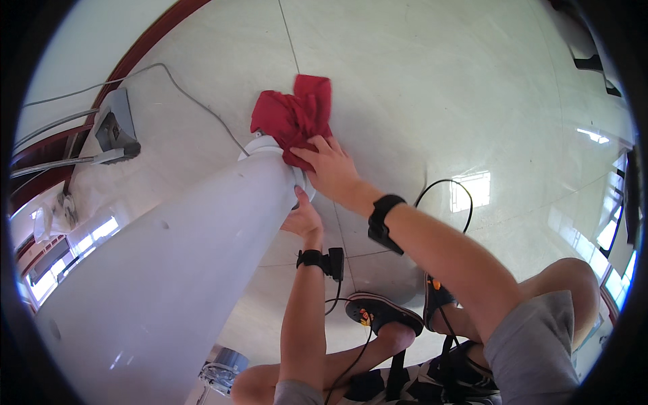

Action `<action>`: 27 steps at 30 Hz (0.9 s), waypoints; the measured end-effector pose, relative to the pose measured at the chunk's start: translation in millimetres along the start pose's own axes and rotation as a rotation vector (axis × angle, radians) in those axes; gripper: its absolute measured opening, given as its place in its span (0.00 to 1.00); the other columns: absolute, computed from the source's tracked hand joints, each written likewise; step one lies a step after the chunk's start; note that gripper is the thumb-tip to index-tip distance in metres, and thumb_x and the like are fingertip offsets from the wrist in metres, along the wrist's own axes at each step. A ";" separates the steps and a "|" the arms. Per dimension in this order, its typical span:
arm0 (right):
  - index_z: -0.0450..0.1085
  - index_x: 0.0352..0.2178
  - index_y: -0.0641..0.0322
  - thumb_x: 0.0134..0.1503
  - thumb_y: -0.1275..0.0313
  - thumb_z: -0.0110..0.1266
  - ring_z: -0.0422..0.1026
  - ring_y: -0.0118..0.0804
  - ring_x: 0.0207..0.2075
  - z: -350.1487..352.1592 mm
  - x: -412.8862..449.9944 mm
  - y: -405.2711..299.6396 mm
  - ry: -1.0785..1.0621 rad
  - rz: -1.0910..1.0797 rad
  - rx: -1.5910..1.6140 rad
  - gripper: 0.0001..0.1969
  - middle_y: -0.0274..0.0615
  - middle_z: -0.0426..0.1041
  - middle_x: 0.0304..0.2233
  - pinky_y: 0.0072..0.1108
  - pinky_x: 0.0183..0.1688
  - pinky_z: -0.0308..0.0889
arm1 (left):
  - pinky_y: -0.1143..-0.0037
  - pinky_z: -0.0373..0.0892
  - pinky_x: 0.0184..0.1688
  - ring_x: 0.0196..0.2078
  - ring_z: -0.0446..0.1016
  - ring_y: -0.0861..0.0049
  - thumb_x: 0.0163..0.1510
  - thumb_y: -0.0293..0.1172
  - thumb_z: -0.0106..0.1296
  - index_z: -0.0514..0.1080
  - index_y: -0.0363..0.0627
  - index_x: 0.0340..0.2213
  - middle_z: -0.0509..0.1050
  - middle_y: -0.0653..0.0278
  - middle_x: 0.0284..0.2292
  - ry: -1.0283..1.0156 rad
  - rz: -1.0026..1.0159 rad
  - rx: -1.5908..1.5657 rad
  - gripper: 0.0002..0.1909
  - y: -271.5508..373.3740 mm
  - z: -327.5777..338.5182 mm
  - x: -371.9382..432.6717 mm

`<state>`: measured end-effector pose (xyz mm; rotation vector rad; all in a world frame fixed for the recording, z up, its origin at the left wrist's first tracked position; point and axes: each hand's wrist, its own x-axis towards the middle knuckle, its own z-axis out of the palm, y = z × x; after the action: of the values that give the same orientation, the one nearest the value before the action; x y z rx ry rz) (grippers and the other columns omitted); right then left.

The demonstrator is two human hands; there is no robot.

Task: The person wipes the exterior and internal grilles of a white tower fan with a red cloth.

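Observation:
A tall white cylindrical appliance (177, 243) rises from the tiled floor on the left, narrowing in this view towards its round base (263, 147). A crumpled red cloth (298, 114) lies over the far side of that base and reaches onto the floor. My right hand (331, 167) presses on the cloth's near end, fingers bent over it. Lower down, my left hand (305, 215) rests against the base's near edge, thumb up; some of its fingers are hidden behind the appliance. Each wrist wears a black strap with a small device.
A grey cable (195, 101) runs from the wall to the base. At left stand a grey plastic floor-cleaning head (116, 126) with metal tubes and a plastic bag (48, 220). Black cables (471, 202) trail near my dark clogs (385, 311). A blue-lidded container (230, 359) is at the lower left.

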<state>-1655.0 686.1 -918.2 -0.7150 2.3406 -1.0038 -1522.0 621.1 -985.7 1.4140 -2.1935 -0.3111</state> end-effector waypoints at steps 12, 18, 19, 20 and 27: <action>0.70 0.51 0.49 0.48 0.77 0.56 0.61 0.49 0.54 13.5 -35.4 8.3 0.159 0.180 0.272 0.25 0.42 0.61 0.53 0.37 0.54 0.64 | 0.57 0.52 0.60 0.56 0.58 0.51 0.50 0.47 0.62 0.54 0.29 0.56 0.61 0.43 0.53 -0.231 0.024 -0.292 0.45 -19.6 8.0 -8.4; 0.69 0.52 0.51 0.48 0.77 0.56 0.60 0.52 0.55 26.4 -12.1 27.7 0.243 -0.121 -0.094 0.27 0.43 0.62 0.54 0.37 0.54 0.62 | 0.60 0.49 0.62 0.60 0.53 0.51 0.54 0.44 0.59 0.48 0.29 0.59 0.54 0.41 0.57 -0.408 0.151 -0.394 0.44 -37.2 7.9 -10.9; 0.69 0.52 0.51 0.48 0.77 0.56 0.60 0.52 0.55 30.3 -18.2 29.2 0.241 -0.127 -0.092 0.27 0.43 0.62 0.54 0.37 0.54 0.62 | 0.60 0.49 0.62 0.60 0.53 0.51 0.54 0.44 0.59 0.48 0.29 0.59 0.54 0.41 0.57 -0.402 0.149 -0.391 0.44 -39.8 7.1 -11.3; 0.69 0.51 0.51 0.48 0.75 0.54 0.59 0.52 0.56 32.6 -24.8 31.8 0.242 -0.134 -0.125 0.25 0.43 0.62 0.54 0.39 0.53 0.62 | 0.59 0.49 0.62 0.60 0.53 0.51 0.54 0.44 0.59 0.49 0.28 0.59 0.55 0.40 0.57 -0.421 0.149 -0.354 0.44 -41.4 6.6 -11.5; 0.71 0.49 0.49 0.51 0.72 0.51 0.59 0.52 0.55 50.8 -83.7 63.6 -0.006 -0.185 -0.456 0.21 0.46 0.63 0.51 0.42 0.54 0.60 | 0.56 0.51 0.61 0.58 0.57 0.44 0.52 0.47 0.59 0.58 0.28 0.55 0.62 0.38 0.54 -0.509 0.188 -0.097 0.40 -29.8 6.7 -11.5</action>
<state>-1578.8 751.0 -978.3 -1.1198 2.5599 -0.5324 -1498.4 618.0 -1008.1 1.1536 -2.6470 -0.7671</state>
